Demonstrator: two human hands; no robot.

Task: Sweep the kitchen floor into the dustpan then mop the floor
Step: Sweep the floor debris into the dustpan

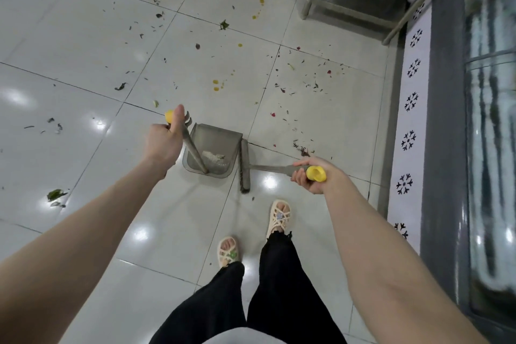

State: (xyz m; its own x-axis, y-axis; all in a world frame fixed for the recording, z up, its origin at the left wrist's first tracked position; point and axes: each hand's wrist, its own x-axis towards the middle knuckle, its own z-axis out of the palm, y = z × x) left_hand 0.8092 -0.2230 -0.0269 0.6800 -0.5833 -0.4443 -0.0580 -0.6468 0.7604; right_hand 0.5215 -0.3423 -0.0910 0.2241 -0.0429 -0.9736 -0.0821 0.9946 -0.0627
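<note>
Broom (245, 167): head is down on the floor (83, 45), right beside the dustpan's side wall. Can't tell if they actually touch.
Dustpan (220, 137): sits on the tiles in front of the feet, mouth facing away from the person, with a little pale clump of fluff (212, 156) already inside.
Right hand (331, 176): fingers wrapped around the top of the broom handle, just under the yellow cap.
Left hand (163, 145): curled round the dustpan's long handle near its yellow end, thumb up along it.
Mess: leaf bits and red flecks (307, 84) scattered ahead and to the right, more off to the left, plus yellow spots (216, 85) that look wet.
Handling guess: both look like light plastic on thin stiff poles, so easy one-handed. Holding high on the pole gives reach but less control, so I'd slide lower for short strokes. Bristles look soft, fine for dry leaf bits.
Watch out: glossy tile looks slick, so the pan may skate unless it's pressed down. I'd leave the yellow spots for the mop.
</note>
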